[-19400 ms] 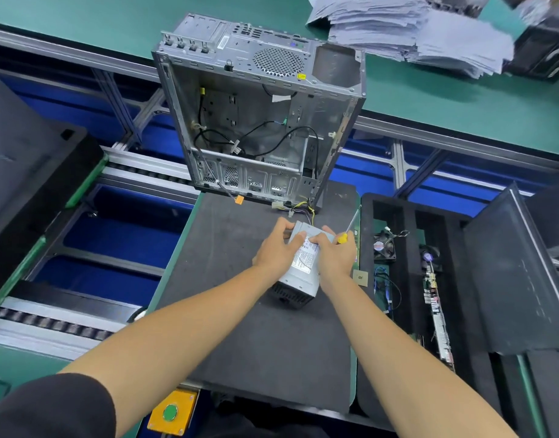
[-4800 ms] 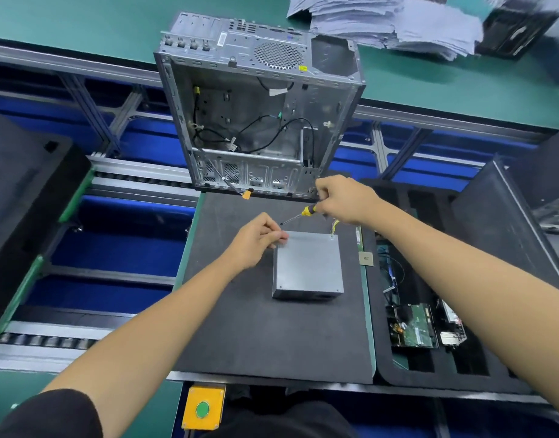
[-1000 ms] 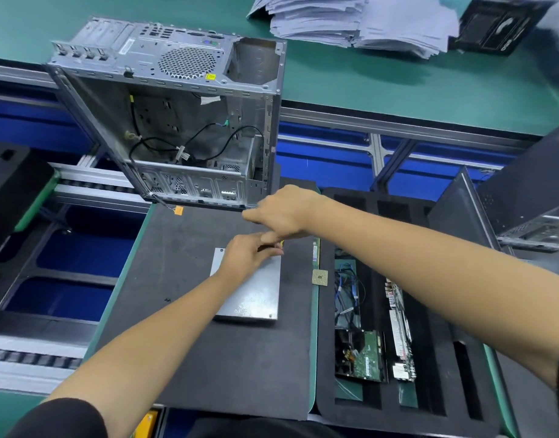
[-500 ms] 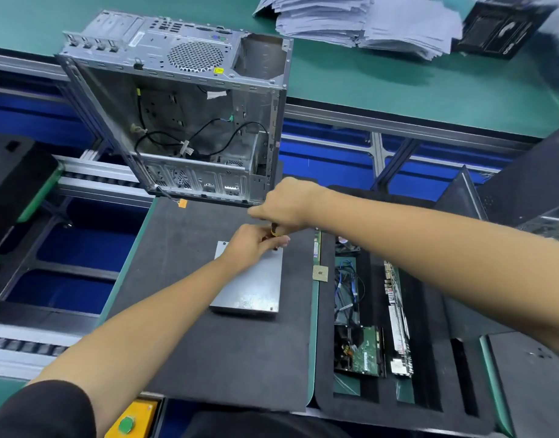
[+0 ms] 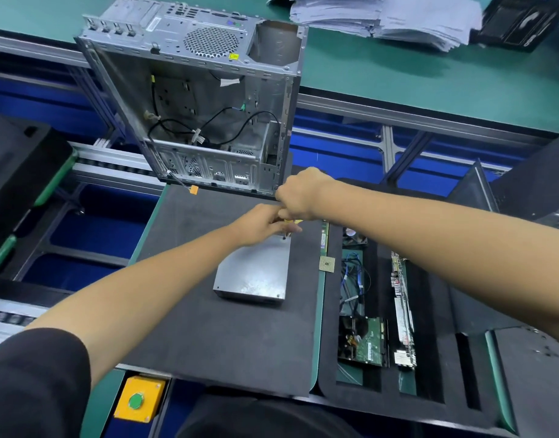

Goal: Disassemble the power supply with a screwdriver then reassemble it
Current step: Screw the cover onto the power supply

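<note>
1. Power supply lies flat on the black mat, long axis near-to-far.
2. Right hand fisted on the yellow screwdriver above the far-right corner screw.
3. Left hand pinches at the tip, nearer that corner.

A black foam mat carries the power supply and computer case.

Head view – high, facing forward-down; near the bench.
</note>
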A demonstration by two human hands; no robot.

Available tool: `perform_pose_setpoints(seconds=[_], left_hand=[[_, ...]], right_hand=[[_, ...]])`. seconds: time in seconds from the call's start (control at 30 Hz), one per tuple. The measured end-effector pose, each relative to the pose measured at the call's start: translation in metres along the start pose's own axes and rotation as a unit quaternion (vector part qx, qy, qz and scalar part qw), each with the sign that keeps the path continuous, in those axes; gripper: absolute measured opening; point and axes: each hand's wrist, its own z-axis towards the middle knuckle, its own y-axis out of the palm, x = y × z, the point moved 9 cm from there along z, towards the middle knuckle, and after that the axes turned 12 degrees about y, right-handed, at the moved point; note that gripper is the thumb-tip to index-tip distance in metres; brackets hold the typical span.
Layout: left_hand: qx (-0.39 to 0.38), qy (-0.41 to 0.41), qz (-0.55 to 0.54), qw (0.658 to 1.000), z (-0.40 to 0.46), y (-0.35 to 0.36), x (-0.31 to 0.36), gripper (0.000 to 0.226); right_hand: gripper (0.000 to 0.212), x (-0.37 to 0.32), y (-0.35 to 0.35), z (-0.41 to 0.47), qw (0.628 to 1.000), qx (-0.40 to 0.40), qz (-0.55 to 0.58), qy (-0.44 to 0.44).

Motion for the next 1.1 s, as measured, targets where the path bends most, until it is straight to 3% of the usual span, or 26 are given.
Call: perform_pose_setpoints(seconds=[0.1,0.17,0.23,0.37,0.53,0.63,0.67,0.77,0.9,0.97,1.03,1.1], left_hand=[[-0.047,-0.013,0.019,0.999,-0.003,0.006,-0.009,0.029],[-0.017,-0.022,0.021,0.999,-0.005,0.004,-0.018,0.039],[0.019,-0.030,-0.002,0.999,-0.007,0.002,-0.025,0.034],[0.024,-0.025,0.016,0.999,-0.002,0.003,-0.027,0.016],[0.016,-0.032,0.081,0.996,-0.002,0.007,-0.032,0.010],[0.017,-0.032,0.105,0.994,-0.005,0.004,-0.034,0.015],[0.020,-0.035,0.100,0.994,-0.007,0.003,-0.035,0.017],[0.034,-0.032,0.112,0.993,-0.009,0.003,-0.035,0.016],[0.046,-0.030,0.107,0.993,-0.006,0.002,-0.033,0.005],[0.037,-0.030,0.114,0.992,-0.006,0.001,-0.032,0.017],[0.036,-0.021,0.099,0.994,-0.007,0.001,-0.030,0.029],[0.032,-0.014,0.093,0.995,-0.008,0.002,-0.029,0.015]], right_hand=[[0.022,-0.005,0.002,0.000,0.999,-0.001,0.008,-0.033],[0.007,-0.017,-0.001,-0.003,0.995,0.038,-0.013,-0.087],[0.009,-0.029,-0.004,-0.010,0.984,0.078,-0.045,-0.157],[0.028,-0.040,-0.003,-0.019,0.951,0.144,-0.111,-0.250],[0.035,-0.029,0.000,-0.011,0.962,0.132,-0.094,-0.219],[0.006,-0.022,-0.002,-0.005,0.974,0.100,-0.084,-0.184],[0.006,-0.020,-0.002,-0.003,0.978,0.095,-0.081,-0.166],[0.024,-0.016,-0.001,-0.002,0.980,0.115,-0.094,-0.132],[0.023,-0.018,-0.008,-0.007,0.965,0.156,-0.109,-0.178],[0.012,-0.020,-0.006,-0.011,0.956,0.150,-0.127,-0.217],[0.015,-0.018,-0.006,-0.010,0.962,0.148,-0.120,-0.197],[0.028,-0.015,-0.004,-0.006,0.972,0.139,-0.114,-0.152]])
